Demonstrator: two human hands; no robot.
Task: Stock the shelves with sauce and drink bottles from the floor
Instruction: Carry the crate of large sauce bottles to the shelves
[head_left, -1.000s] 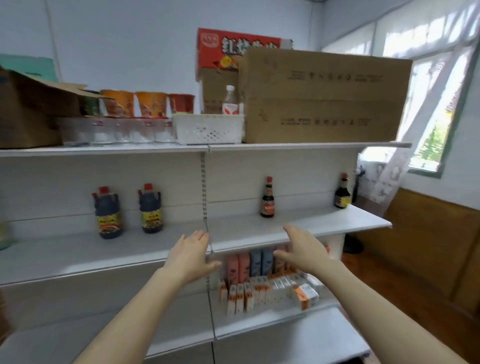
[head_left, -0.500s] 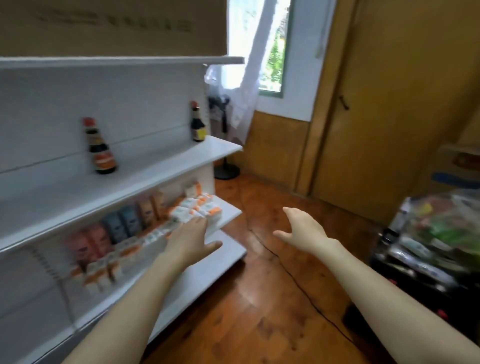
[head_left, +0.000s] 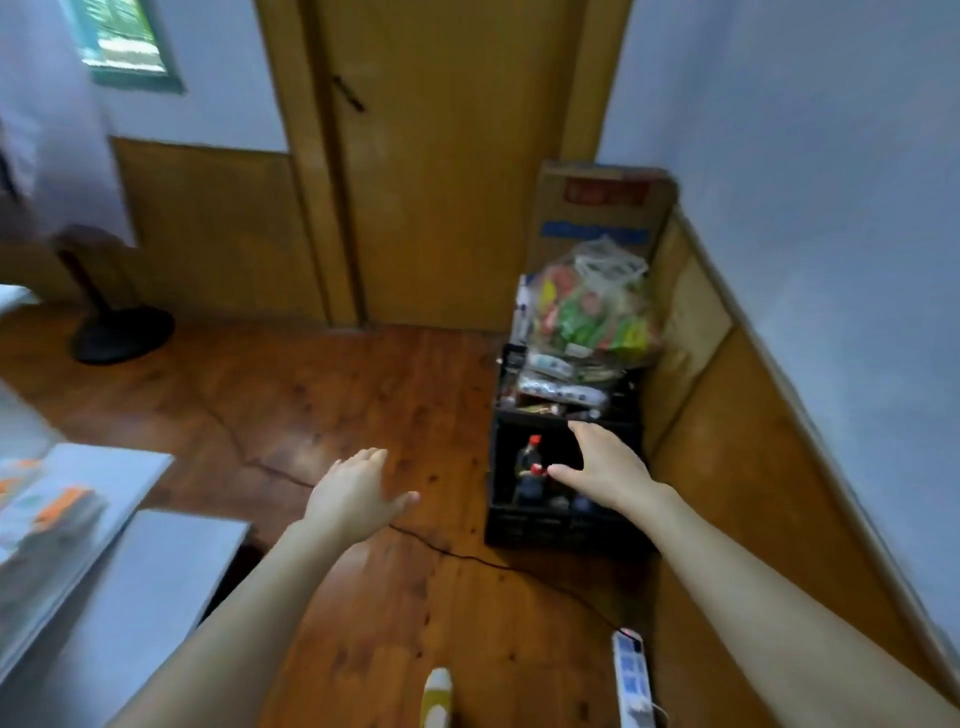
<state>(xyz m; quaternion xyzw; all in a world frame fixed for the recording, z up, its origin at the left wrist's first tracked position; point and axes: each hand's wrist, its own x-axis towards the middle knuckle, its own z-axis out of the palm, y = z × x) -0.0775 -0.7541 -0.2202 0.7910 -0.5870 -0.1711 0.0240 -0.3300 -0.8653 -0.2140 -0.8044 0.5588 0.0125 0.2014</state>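
Over by the right wall, the person had turned from the shelves (head_left: 156, 561), now at the near left, to the black crate (head_left: 561, 530) on the floor. Both hands were empty, fingers spread. The left hand (head_left: 353, 499) hovered over bare boards, and the right hand (head_left: 602, 467) reached above the red-capped sauce bottles (head_left: 529, 460) standing in the crate. A fresh pick looked likely next.

Dark sauce bottles (head_left: 529, 460) with red caps stood upright inside a black crate (head_left: 561, 527) on the wooden floor (head_left: 363, 389). The white shelves (head_left: 156, 561) stood well apart from them, at the left edge.
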